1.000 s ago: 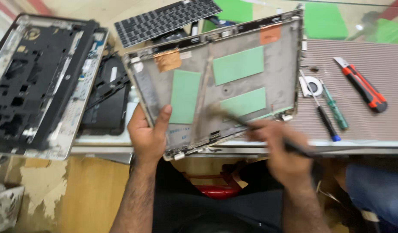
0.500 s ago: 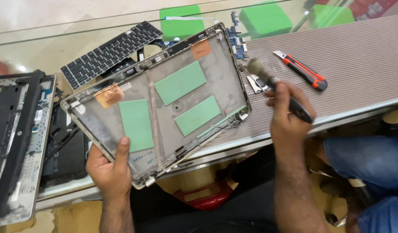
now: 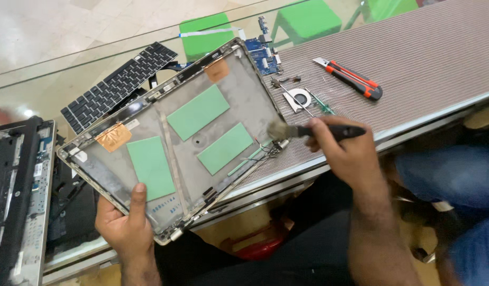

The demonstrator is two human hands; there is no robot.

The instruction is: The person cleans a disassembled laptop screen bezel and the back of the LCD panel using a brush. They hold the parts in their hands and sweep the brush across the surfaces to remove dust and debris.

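Over the bench edge, left hand (image 3: 129, 226) grips the laptop lid (image 3: 186, 132); right hand (image 3: 344, 153) clasps a brush (image 3: 308, 130), bristles blurred.

A single head-worn camera gives the only view. It looks steeply down from above the person's own lap, facing forward over the edge of the surface (image 3: 414, 58). It sits close: the left hand (image 3: 125, 225) and right hand (image 3: 345, 153) enter from the bottom edge with their forearms cut off by the frame. The horizon is tilted, so the surface runs diagonally, rising towards the right. The grey laptop lid (image 3: 175, 137) fills the centre.
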